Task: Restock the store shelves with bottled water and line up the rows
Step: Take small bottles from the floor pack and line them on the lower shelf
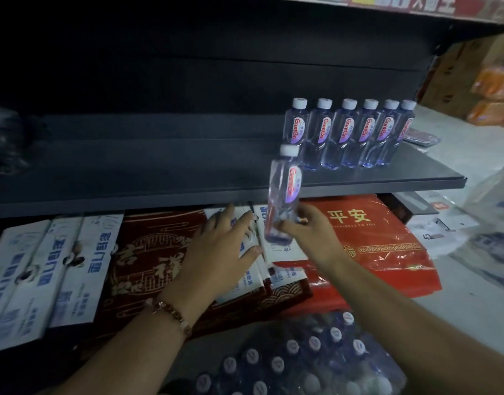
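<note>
Six bottles [350, 132] stand in a row at the shelf's [359, 182] far right; my right hand [310, 232] pinches a seventh bottle [283, 192] by its base, upright, just near-left of them, my left hand [216, 252] flat, empty.

Six bottles [349, 132] in a row on shelf [159, 192], toward its right end. Seventh bottle [283, 192] held before shelf edge, left of row. Boxes [45, 269] and bags [381, 243] below shelf. Bottle pack [302, 363] nearest camera.
</note>
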Action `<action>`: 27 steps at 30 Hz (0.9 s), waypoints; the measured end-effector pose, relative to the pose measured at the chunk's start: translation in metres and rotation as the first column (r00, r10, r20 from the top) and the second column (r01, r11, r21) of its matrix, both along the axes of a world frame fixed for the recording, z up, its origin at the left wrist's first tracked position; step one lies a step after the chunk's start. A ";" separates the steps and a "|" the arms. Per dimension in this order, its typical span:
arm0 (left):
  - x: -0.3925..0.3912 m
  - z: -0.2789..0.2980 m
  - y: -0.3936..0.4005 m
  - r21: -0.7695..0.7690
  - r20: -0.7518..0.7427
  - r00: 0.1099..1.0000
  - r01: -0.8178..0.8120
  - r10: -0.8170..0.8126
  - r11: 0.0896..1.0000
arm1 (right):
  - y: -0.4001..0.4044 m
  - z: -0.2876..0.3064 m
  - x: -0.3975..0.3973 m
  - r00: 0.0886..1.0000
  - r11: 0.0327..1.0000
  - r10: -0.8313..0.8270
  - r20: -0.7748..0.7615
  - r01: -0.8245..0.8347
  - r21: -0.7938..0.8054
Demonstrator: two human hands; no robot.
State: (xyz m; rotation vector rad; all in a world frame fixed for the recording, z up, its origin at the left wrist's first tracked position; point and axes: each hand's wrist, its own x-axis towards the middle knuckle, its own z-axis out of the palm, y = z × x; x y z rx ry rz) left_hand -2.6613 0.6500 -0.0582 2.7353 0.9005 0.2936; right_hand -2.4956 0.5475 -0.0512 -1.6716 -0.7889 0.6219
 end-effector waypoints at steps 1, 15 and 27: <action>-0.001 -0.001 0.003 0.032 -0.002 1.000 -0.007 0.007 0.999 | 0.014 0.003 0.004 0.999 0.999 -0.038 0.011 0.038 0.022; 0.001 -0.010 0.038 -0.004 0.000 1.000 -0.019 0.019 1.000 | 0.178 0.003 0.074 0.874 0.912 -0.400 0.276 0.409 0.030; 0.006 -0.027 0.044 0.003 -0.053 0.999 0.009 -0.009 1.000 | 0.185 -0.002 0.082 0.848 0.896 -0.432 0.306 0.442 0.041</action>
